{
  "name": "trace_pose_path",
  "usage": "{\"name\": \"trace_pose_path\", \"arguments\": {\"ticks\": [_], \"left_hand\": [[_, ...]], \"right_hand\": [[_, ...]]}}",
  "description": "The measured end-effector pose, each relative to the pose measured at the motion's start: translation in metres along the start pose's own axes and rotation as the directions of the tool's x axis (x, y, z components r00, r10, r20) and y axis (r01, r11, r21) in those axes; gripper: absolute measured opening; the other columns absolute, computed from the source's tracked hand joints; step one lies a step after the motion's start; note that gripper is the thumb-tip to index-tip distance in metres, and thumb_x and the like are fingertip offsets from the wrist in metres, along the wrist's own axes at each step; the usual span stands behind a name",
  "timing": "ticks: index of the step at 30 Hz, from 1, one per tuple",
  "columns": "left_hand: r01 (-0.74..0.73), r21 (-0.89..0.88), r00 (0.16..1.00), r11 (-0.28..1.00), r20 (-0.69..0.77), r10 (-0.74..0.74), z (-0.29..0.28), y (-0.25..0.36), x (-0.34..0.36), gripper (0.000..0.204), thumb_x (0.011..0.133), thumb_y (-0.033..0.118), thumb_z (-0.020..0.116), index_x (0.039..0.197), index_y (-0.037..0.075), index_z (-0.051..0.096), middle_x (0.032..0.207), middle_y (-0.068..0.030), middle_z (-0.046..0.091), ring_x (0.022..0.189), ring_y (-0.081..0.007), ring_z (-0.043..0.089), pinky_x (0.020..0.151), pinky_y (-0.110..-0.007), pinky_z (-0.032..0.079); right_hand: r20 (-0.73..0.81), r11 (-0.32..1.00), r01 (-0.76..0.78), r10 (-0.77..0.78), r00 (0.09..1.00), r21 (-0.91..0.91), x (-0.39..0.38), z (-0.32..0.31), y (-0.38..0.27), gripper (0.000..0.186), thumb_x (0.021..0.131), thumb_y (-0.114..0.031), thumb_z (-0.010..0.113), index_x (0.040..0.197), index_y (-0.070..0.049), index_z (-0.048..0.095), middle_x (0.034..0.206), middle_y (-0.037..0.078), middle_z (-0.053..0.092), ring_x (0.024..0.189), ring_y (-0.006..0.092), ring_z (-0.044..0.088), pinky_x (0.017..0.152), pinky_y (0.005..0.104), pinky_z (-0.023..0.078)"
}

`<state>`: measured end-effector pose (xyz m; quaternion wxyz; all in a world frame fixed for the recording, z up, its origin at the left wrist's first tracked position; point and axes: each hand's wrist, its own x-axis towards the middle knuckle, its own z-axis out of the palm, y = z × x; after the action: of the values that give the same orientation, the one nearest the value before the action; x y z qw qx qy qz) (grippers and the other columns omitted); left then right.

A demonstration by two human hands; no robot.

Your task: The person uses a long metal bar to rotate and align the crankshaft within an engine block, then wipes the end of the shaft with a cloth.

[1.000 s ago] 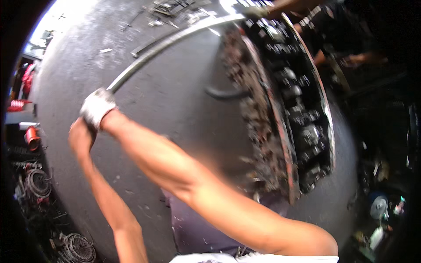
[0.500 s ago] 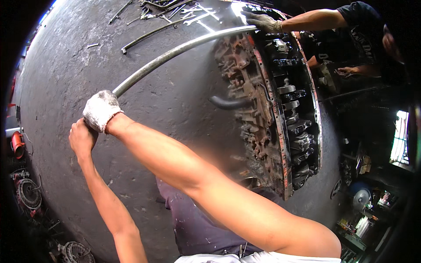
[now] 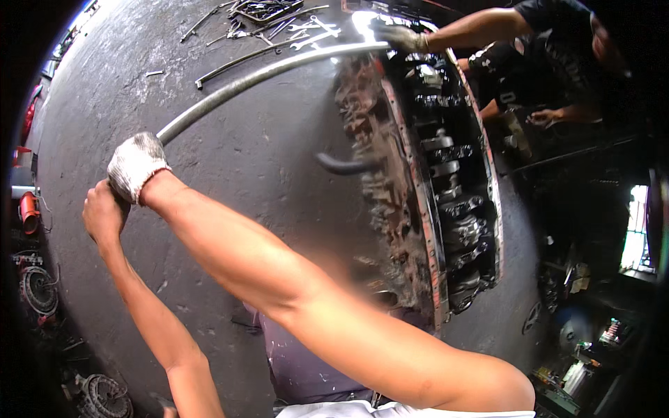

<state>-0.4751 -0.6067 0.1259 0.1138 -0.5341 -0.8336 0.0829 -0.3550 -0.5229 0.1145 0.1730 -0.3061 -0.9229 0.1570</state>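
My bare left hand (image 3: 108, 212) is closed at the near end of a long metal pipe (image 3: 240, 86), right against my gloved right hand. My right hand (image 3: 137, 167), in a dirty white knit glove, is wrapped round the pipe just above it. From my hands the pipe runs up and right to the far end of a large engine block (image 3: 418, 202), with its crankshaft (image 3: 456, 205) exposed. There a co-worker's gloved hand (image 3: 403, 37) rests by the pipe's end. What joins the pipe to the engine is hidden.
Wrenches (image 3: 313, 31) and a tray of tools (image 3: 268, 10) lie on the dark floor (image 3: 244, 188) at the far side. A curved dark hose (image 3: 341, 165) sticks out from the engine. Round clutch-like parts (image 3: 40, 289) sit at the left edge. The co-worker's dark-shirted body (image 3: 557, 63) is beyond the engine.
Both my hands have moved left with the near end of the pipe. In the picture the engine and the co-worker's gloved hand also sit farther left, and the view has shifted a little.
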Motion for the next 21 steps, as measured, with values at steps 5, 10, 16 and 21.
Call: {"name": "trace_pose_path", "arguments": {"ticks": [5,10,16,21], "left_hand": [[-0.007,0.034,0.998,0.999,-0.061,0.009,0.019,-0.014,0.012,0.023,0.084,0.023,0.061,0.100,0.008,0.069,0.096,-0.0200,0.069,0.094,-0.0407,0.065,0.080,-0.052,0.051],[0.012,0.017,0.991,1.000,-0.136,-0.010,0.017,0.000,-0.009,0.022,0.085,0.020,0.059,0.101,0.008,0.068,0.098,-0.0207,0.068,0.094,-0.0421,0.064,0.080,-0.053,0.051],[0.116,0.014,0.993,0.993,-0.038,-0.115,0.022,0.003,-0.049,0.028,0.082,0.025,0.064,0.103,0.007,0.067,0.099,-0.0215,0.068,0.098,-0.0447,0.062,0.082,-0.054,0.049],[-0.035,0.078,0.980,0.996,-0.190,0.049,0.046,-0.027,0.009,0.027,0.086,0.022,0.059,0.111,0.012,0.061,0.102,-0.0185,0.065,0.096,-0.0396,0.063,0.082,-0.052,0.049]], "right_hand": [[0.006,0.996,-0.040,0.040,0.999,0.076,0.010,0.006,0.003,0.019,0.081,-0.026,0.060,0.084,-0.018,0.078,0.082,0.005,0.074,0.079,0.0239,0.072,0.064,0.0411,0.053],[-0.028,0.999,0.022,-0.021,0.999,0.039,-0.006,0.012,0.002,0.021,0.082,-0.026,0.060,0.087,-0.018,0.078,0.084,0.004,0.074,0.083,0.0237,0.071,0.068,0.0404,0.052],[0.015,0.998,0.030,-0.031,0.999,0.062,-0.032,0.023,-0.012,0.023,0.085,-0.028,0.059,0.097,-0.023,0.078,0.093,-0.002,0.075,0.092,0.0212,0.069,0.072,0.0446,0.048],[-0.023,1.000,0.018,-0.018,1.000,-0.008,0.006,0.014,0.003,0.023,0.083,-0.030,0.060,0.095,-0.022,0.078,0.091,0.000,0.074,0.089,0.0214,0.070,0.070,0.0421,0.049]]}}
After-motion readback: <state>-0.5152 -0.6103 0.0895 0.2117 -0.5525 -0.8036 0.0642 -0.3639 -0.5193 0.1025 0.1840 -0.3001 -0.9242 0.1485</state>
